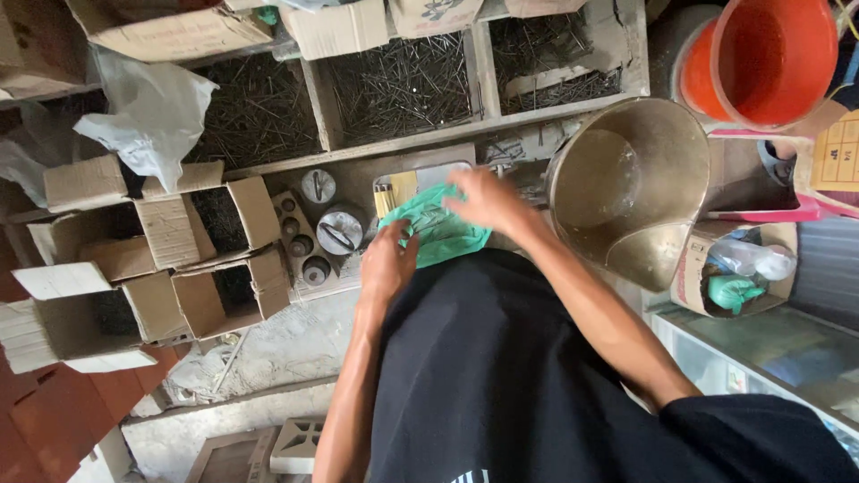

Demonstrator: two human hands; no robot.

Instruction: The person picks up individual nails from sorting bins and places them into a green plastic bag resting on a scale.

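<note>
Left hand (386, 261) curled, fingers bent together and pinching the near-left edge of a green plastic bag (440, 231). Right hand (483, 199) flatter and more open, fingers spread loosely over the top of the same bag, pressing on its far-right part. Bag crumpled, held between both hands at the middle of the scene, just over a flat scale pan (420, 181) whose surface is mostly hidden beneath it. Contents of the bag impossible to make out. Fingertips of the right hand blurred; thumb of the left hidden behind the plastic.

Just left of the hands, round metal weights (339, 229) sitting in and beside a slotted block (302, 241). Farther away, wooden bins of dark nails (403, 85), partly covered by cardboard flaps. To the left, open cardboard boxes (170, 241) holding more nails, with a crumpled white plastic sheet (148, 121) above them. To the right, a large metal scoop (631, 183), and beyond it an orange bucket (769, 58) cut off by the top edge. Lower part of the view blocked by a black shirt (501, 376).
</note>
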